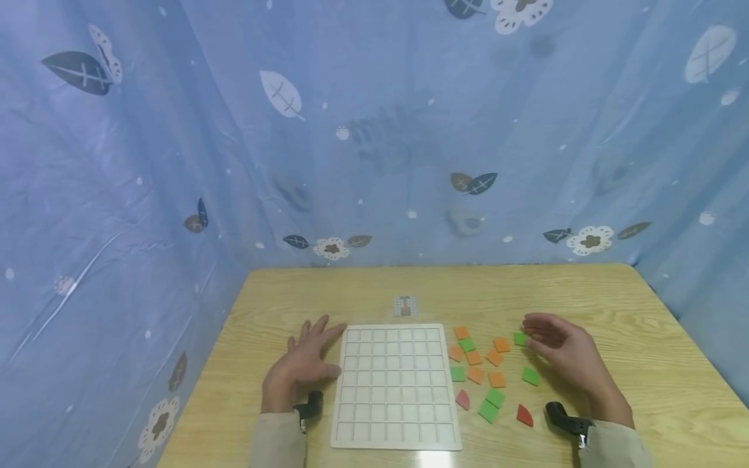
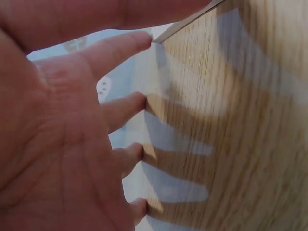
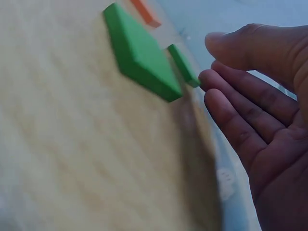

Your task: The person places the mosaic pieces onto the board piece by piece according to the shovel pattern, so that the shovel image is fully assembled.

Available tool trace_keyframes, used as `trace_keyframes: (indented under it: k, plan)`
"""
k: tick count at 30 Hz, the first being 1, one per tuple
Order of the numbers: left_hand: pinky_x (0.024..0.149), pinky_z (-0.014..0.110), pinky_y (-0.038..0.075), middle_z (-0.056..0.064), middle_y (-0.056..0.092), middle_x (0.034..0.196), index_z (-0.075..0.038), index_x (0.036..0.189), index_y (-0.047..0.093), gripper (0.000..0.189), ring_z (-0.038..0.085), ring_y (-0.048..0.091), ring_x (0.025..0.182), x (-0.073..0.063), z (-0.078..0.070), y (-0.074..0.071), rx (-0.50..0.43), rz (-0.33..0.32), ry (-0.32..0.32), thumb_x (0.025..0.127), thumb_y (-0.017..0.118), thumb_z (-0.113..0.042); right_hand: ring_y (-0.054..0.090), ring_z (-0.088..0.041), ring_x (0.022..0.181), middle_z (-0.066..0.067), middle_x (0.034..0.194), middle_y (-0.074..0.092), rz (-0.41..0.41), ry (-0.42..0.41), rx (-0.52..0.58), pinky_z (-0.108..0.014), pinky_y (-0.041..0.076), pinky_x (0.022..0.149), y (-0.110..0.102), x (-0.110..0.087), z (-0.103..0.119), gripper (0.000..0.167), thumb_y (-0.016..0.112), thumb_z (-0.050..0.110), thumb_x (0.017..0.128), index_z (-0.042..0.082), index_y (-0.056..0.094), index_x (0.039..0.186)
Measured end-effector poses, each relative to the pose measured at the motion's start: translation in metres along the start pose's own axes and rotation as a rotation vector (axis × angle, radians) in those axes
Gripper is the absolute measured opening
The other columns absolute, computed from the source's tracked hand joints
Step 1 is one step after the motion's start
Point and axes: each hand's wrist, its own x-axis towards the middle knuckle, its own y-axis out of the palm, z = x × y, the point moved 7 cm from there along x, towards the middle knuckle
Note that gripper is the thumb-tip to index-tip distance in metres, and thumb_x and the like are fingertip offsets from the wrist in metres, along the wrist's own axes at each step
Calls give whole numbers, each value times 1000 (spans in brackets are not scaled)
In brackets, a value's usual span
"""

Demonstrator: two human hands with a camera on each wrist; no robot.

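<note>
A white grid board [image 1: 396, 448] of square cells lies on the table. My left hand [image 1: 307, 359] rests at its left side with fingers spread, thumb and index fingertips right at the board's edge; in the left wrist view the fingertips [image 2: 139, 100] stand on the wood. To the right, my right hand [image 1: 564, 351] hovers over the table, thumb and fingers apart with nothing between them. Closest to its fingertips is a green square tile [image 1: 520, 339]. Another green square tile [image 1: 530, 376] lies nearer to me, below the palm; it shows large in the right wrist view.
Between board and right hand lie several orange square tiles [image 1: 497, 379], more green tiles [image 1: 488, 411] and two red quarter-round tiles [image 1: 525, 415]. A small card with a gridded picture [image 1: 406, 306] sits beyond the board. A blue patterned curtain [image 1: 374, 149] hangs behind the wooden table [image 1: 328, 292].
</note>
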Motion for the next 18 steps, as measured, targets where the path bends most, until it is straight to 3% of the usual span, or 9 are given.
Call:
trace_keyframes:
  k: [18]
  plan:
    - [123, 87, -8, 23, 12, 183, -26, 168, 46, 97, 58, -5, 166, 0, 2, 1, 5, 15, -15, 83, 91, -19, 71, 11, 105, -23, 129, 78, 6, -38, -21, -6, 56, 88, 3, -1, -5, 48, 85, 7, 94, 2, 69, 140]
